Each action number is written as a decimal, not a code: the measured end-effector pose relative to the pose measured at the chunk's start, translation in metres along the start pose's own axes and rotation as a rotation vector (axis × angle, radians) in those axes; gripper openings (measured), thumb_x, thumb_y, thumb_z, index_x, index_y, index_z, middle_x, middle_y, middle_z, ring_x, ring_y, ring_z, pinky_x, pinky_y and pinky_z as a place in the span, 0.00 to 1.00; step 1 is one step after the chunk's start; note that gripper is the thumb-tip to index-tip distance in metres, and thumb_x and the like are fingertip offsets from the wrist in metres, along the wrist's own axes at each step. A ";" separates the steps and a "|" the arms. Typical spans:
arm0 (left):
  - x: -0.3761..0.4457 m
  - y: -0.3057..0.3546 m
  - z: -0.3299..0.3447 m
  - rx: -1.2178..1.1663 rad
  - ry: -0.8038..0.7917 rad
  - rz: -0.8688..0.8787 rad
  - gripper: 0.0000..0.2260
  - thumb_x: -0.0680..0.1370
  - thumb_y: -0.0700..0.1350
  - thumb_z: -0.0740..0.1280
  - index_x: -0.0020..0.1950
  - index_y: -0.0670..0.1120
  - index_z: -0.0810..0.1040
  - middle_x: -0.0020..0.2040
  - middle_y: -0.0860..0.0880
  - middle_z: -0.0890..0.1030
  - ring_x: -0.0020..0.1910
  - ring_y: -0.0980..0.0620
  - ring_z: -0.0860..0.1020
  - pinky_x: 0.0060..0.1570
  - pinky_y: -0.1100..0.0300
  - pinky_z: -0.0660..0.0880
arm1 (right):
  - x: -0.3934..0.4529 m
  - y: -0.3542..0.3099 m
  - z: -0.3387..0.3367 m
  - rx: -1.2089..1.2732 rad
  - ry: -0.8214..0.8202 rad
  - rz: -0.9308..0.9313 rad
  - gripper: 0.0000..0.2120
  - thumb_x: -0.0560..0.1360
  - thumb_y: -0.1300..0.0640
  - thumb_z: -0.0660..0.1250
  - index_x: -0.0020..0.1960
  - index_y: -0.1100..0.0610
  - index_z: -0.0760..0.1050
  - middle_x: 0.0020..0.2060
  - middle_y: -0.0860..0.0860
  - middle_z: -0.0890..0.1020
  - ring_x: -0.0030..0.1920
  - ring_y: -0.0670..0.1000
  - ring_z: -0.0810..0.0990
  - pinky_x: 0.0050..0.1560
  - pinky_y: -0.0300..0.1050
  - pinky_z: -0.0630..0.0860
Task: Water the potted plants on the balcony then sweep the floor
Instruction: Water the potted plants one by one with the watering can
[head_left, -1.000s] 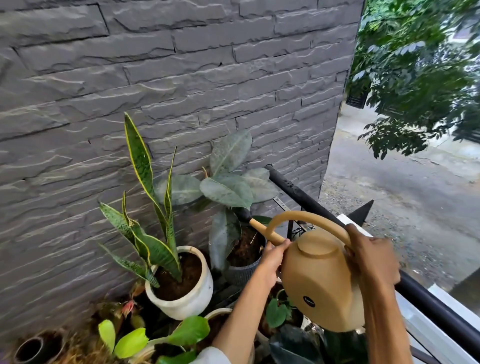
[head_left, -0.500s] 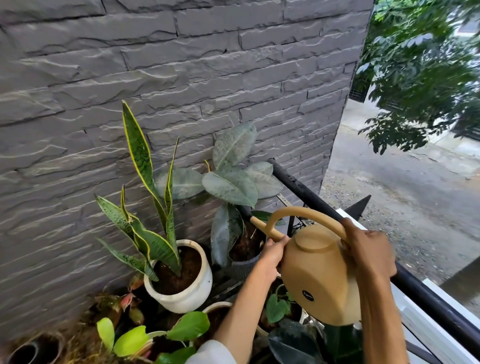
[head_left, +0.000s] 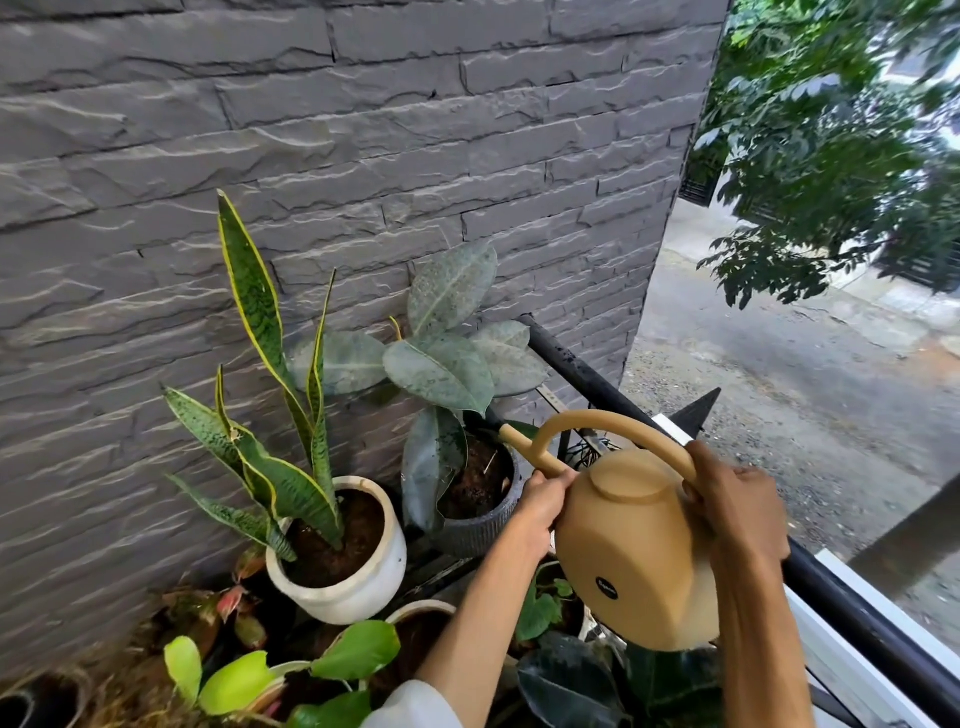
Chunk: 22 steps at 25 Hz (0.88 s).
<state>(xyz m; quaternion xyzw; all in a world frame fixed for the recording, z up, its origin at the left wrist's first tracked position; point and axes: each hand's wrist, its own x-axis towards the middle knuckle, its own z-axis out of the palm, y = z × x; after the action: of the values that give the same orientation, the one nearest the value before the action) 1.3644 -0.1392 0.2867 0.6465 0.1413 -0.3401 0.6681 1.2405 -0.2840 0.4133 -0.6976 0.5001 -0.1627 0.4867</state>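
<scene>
Right hand gripping tan watering can handle, left hand pinching spout base. Can tilting, spout pointing toward 10 o'clock over dark ribbed pot, soil just beyond left hand.

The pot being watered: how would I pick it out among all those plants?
Start at the grey stone wall and follow the black railing down. The dark ribbed pot sits just right of the white pot. It alone has broad dusty grey-green leaves, and the tan watering can points its spout into it.
</scene>
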 end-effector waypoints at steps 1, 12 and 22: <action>0.000 0.000 0.002 0.007 0.002 0.010 0.20 0.83 0.51 0.70 0.74 0.48 0.77 0.55 0.51 0.82 0.56 0.50 0.81 0.62 0.48 0.79 | 0.000 0.000 -0.002 0.006 0.004 0.012 0.27 0.68 0.33 0.68 0.24 0.55 0.81 0.26 0.52 0.83 0.38 0.60 0.82 0.46 0.54 0.73; -0.005 -0.014 0.008 -0.046 -0.005 0.006 0.18 0.83 0.51 0.70 0.72 0.48 0.78 0.62 0.45 0.85 0.63 0.45 0.82 0.68 0.43 0.78 | 0.002 0.003 -0.011 -0.011 0.003 0.001 0.27 0.66 0.32 0.69 0.30 0.57 0.84 0.27 0.53 0.85 0.41 0.61 0.84 0.55 0.58 0.79; -0.021 -0.012 -0.003 -0.068 0.066 0.002 0.21 0.84 0.51 0.70 0.76 0.50 0.75 0.63 0.47 0.85 0.60 0.47 0.82 0.56 0.49 0.79 | 0.002 0.007 -0.004 -0.026 -0.034 -0.046 0.32 0.70 0.32 0.68 0.35 0.63 0.84 0.30 0.55 0.85 0.37 0.58 0.81 0.43 0.49 0.69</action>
<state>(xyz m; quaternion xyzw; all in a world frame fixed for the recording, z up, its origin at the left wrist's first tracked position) 1.3422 -0.1301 0.2905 0.6343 0.1742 -0.3127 0.6852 1.2349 -0.2878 0.4084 -0.7180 0.4776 -0.1555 0.4820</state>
